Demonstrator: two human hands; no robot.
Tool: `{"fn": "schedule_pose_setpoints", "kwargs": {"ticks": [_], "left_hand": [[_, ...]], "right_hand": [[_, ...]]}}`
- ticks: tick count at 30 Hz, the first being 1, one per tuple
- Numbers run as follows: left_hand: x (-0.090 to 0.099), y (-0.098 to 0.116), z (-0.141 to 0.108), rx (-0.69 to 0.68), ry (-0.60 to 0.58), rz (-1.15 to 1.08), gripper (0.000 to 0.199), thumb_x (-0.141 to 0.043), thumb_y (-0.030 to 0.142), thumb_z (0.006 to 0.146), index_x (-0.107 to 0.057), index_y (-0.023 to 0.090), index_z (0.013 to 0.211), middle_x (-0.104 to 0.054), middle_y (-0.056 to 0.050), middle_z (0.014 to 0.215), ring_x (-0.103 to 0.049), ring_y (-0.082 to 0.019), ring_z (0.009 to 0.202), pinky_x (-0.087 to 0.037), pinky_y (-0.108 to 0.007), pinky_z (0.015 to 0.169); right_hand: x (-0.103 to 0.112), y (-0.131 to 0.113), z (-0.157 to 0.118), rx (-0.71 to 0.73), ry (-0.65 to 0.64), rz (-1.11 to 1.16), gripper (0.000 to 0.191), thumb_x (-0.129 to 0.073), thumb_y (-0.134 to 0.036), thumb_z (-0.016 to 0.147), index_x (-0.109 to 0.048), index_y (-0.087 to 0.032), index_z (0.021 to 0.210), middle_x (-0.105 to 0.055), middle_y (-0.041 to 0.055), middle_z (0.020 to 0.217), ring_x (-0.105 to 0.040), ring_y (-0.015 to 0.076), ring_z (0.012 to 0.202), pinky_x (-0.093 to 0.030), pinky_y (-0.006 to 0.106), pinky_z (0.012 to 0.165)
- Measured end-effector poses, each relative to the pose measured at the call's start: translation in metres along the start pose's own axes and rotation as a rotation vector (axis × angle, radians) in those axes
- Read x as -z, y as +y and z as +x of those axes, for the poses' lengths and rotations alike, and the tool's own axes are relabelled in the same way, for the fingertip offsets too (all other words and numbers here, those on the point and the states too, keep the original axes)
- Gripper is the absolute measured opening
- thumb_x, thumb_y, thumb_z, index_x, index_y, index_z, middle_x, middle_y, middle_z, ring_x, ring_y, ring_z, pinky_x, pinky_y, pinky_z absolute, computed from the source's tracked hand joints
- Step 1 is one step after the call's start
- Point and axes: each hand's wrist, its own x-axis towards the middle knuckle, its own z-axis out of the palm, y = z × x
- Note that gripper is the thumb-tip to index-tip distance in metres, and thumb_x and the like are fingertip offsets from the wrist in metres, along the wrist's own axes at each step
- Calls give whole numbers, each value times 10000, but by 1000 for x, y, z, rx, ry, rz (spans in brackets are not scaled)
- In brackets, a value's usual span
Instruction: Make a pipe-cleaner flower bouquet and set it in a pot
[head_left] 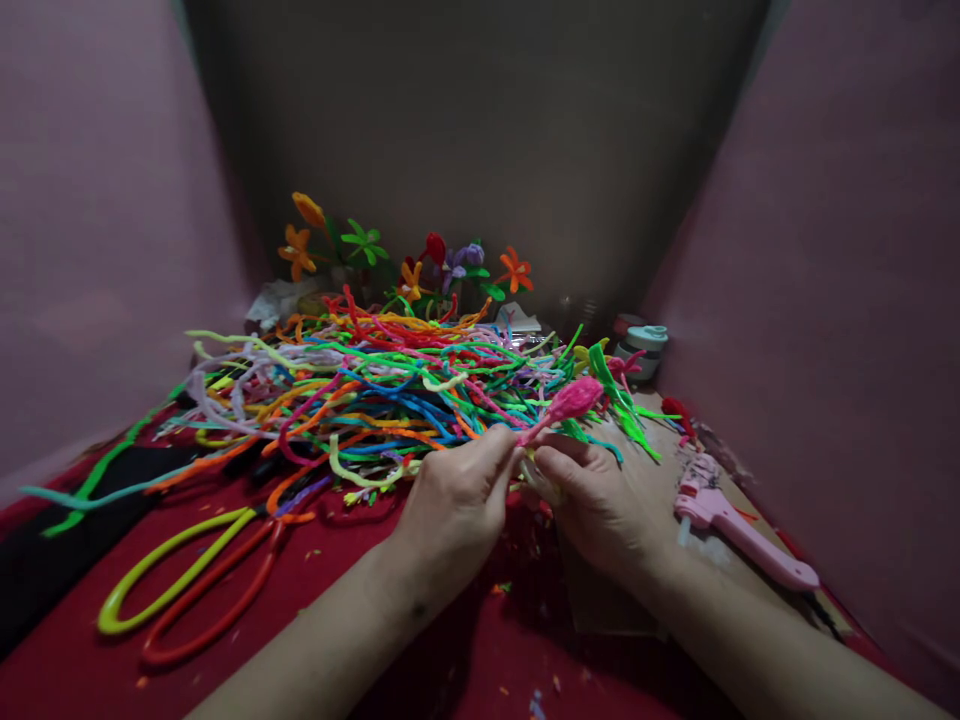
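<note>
A fuzzy pink bud (576,399) on a pink stem points up and to the right above my hands. My left hand (457,495) pinches the lower end of the stem between thumb and fingers. My right hand (596,500) is closed beside it, its thumb and finger pressed together on something pale and translucent near the stem's base. Both hands nearly meet there, and my fingers hide the exact contact. Behind them spreads a large pile of colourful fuzzy stems (405,390).
Scissors with yellow and red handles (180,530) lie left on the red cloth (315,590). A pink glue gun (742,530) rests on cardboard (645,470) at right. Fuzzy flowers (364,243) stand behind the pile; a lidded cup (643,352) is at back right.
</note>
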Motion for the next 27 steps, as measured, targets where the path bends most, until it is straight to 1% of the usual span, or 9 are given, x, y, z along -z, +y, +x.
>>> {"fn": "schedule_pose_setpoints", "kwargs": {"ticks": [3,7,9,14,18,22,25,27], "left_hand": [[2,6,3,192,-68,-269,252,-426,274,863,-526,171,657,-432,53,516,-402,-61,464,-321,-168,457],[6,12,7,499,-197,-662,204,-463,315,829,-536,173,703,-413,76,450,-338,-38,343,-262,-145,344],[7,13,9,600,-251,-816,178,-493,318,809,-534,170,718,-414,85,422,-304,-27,295,-226,-133,306],[10,5,11,649,-354,-1067,198,-565,341,773,-540,161,694,-450,76,430,-276,-11,271,-213,-115,264],[12,0,10,695,-429,-1156,193,-561,344,783,-549,164,715,-443,77,431,-222,-8,269,-190,-108,242],[15,-3,9,700,-510,-1228,176,-548,343,789,-563,171,753,-418,87,426,-168,-15,277,-195,-119,230],[17,-2,11,711,-529,-1182,180,-547,352,782,-561,175,755,-432,84,448,-173,-18,278,-185,-129,237],[17,2,13,689,-497,-1010,234,-525,389,788,-544,170,707,-443,76,451,-218,-25,275,-180,-146,253]], "right_hand": [[-4,-3,-1,-45,-29,15,139,-608,-177,777,-704,-210,872,-646,-10,692,-520,94,582,-405,216,539],[-6,-4,1,-55,-21,11,131,-613,-170,758,-703,-205,846,-652,-9,683,-546,106,583,-427,228,556],[-5,-4,2,-62,-19,6,131,-617,-175,752,-701,-200,849,-655,-7,693,-544,100,576,-423,220,551],[-2,-4,4,-88,-39,12,147,-642,-189,728,-703,-199,861,-666,-3,720,-534,89,555,-412,212,547],[-1,-5,3,-84,-47,19,165,-629,-152,737,-706,-201,875,-670,-4,711,-532,82,578,-409,205,570],[-3,-7,2,-71,-37,-28,182,-638,-188,732,-704,-220,898,-673,-2,688,-575,132,639,-424,255,609],[-3,-7,2,-38,-21,-67,164,-649,-206,717,-708,-215,870,-673,4,692,-590,154,684,-430,274,640],[-2,-5,2,-30,-19,-74,134,-647,-217,715,-713,-202,831,-676,15,713,-592,162,694,-436,283,647]]}}
